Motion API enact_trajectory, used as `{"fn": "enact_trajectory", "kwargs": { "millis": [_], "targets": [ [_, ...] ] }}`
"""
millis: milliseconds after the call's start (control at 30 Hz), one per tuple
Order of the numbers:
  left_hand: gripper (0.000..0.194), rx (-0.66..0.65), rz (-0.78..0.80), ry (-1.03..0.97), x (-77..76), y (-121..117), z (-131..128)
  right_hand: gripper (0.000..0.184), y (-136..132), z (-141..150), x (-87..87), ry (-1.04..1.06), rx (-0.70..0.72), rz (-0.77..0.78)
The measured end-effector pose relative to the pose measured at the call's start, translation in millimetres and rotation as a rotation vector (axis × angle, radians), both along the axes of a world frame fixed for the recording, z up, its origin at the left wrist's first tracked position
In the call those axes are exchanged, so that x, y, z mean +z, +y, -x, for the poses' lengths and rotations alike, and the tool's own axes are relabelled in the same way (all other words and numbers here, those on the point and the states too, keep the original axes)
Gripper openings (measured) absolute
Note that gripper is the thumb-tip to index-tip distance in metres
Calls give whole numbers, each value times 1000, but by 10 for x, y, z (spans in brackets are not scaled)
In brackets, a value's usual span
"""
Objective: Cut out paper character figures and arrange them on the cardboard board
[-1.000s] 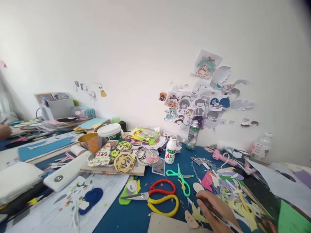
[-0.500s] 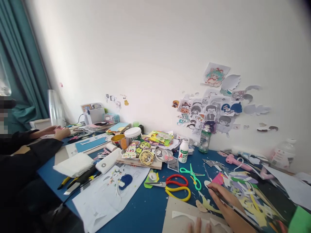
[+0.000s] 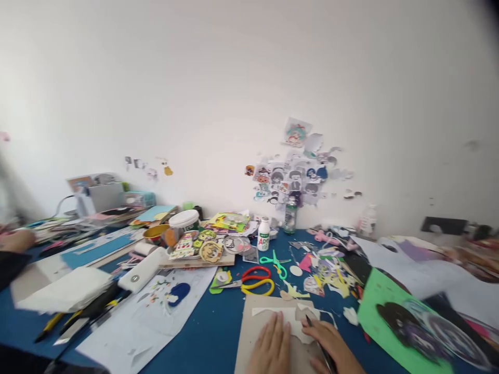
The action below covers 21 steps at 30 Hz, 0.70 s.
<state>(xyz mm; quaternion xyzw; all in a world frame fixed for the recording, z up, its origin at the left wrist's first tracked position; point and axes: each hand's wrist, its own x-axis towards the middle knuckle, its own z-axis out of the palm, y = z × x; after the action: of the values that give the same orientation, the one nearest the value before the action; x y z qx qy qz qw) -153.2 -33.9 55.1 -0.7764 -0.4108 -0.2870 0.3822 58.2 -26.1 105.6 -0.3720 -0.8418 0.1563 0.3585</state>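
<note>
Clock positions are taken from the grey board, twelve o'clock straight ahead.

At centre, the left hand (image 3: pixel 271 345) lies palm down on the grey board (image 3: pixel 245 332), fingers extended and slightly apart, gripping nothing; it bears on the white cut paper (image 3: pixel 298 327) at its left part. The right hand (image 3: pixel 331 345), fingers curled closed, has hold of a slim dark tool (image 3: pixel 326 357), tilted, its tip at the paper. Whether the tip is a blade or a pen point cannot be told.

Step in hand, as judged: the paper is being steadied for the tool. A stroke from here would call for firm, flat pressure from the left fingers, clear of the tip.

Printed sheet (image 3: pixel 156 306), nine o'clock; green sheet (image 3: pixel 378 322), three o'clock. Red-and-yellow-handled scissors (image 3: pixel 257 288), eleven o'clock, with green scissors (image 3: pixel 277 267) just beyond at twelve. Paper scraps (image 3: pixel 339 285) lie between one and two.

Farther out: white bottle (image 3: pixel 263 236), upright, twelve; white-lidded tub (image 3: pixel 184 220), between ten and eleven; another person's hand (image 3: pixel 17 241), ten. Cut-out pictures (image 3: pixel 295 179) are fixed to the wall, twelve.
</note>
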Motion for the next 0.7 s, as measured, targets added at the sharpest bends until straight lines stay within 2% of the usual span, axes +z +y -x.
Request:
{"fn": "enact_trajectory", "kwargs": {
  "millis": [100, 133, 200, 333, 500, 600, 700],
  "targets": [
    [79, -17, 165, -24, 101, -99, 36, 26, -57, 76, -65, 11, -33, -33],
    [85, -13, 187, -40, 130, -132, 29, 25, -72, 108, -55, 15, -41, -13],
    [85, -2, 206, -55, 188, -189, 6, 21, -118, 176, 0, 34, -56, 23],
    [77, -15, 212, -73, 273, -233, -10, 25, -243, 294, 142, 76, -120, 107],
    [77, -30, 235, -86, 241, -185, 24, 33, -290, 397, 212, 34, -227, 110],
    [73, 9, 421, -69, 266, -198, 5, 33, -231, 436, 220, -24, -267, 74],
    [77, 115, 688, -91, 394, -260, -58, 32, -149, 457, 206, -61, -262, 40]
  ]
}}
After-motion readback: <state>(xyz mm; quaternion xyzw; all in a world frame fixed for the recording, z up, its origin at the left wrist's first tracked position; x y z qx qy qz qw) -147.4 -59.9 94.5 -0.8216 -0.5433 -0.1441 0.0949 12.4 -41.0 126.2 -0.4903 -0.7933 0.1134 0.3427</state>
